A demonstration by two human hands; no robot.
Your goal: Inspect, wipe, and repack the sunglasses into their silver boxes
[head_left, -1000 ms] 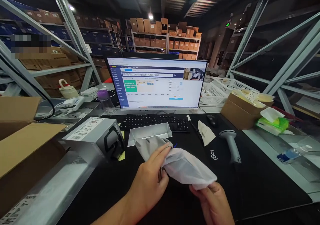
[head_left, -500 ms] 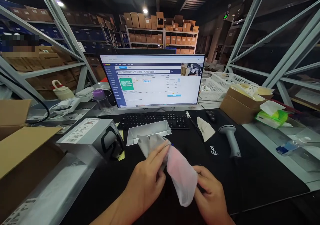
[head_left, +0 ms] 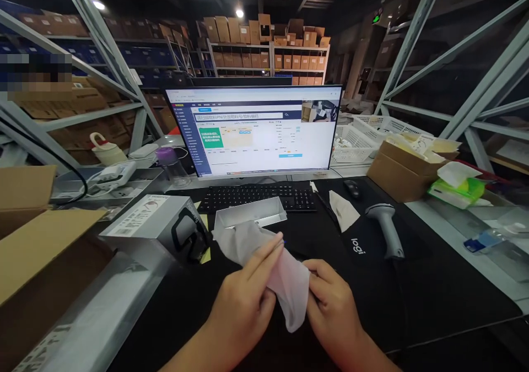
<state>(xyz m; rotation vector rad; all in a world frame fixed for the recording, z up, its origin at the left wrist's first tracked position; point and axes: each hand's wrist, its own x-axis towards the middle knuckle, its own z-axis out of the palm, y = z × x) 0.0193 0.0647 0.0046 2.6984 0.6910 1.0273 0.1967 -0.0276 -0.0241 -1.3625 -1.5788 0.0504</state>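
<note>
Black desk mat (head_left: 438, 300), warehouse racks (head_left: 266, 58) behind. Left hand (head_left: 242, 311) and right hand (head_left: 330, 311) clenched on soft pale cloth (head_left: 289, 289), mid-mat; silver tray (head_left: 250, 213) touching it at 12 o'clock.

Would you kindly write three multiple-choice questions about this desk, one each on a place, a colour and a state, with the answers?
1. Where does the grey barcode scanner lie?
A. In the cardboard box
B. On the black desk mat
C. In the white basket

2. What colour are the keys of the keyboard?
A. Black
B. White
C. Red

3. What state is the pale cloth in?
A. Spread flat on the mat
B. Folded in the metal tray
C. Gathered up in both hands

Answers:
1. B: the scanner rests on the mat.
2. A: the keys show dark.
3. C: the left hand and right hand both grip it.
</note>
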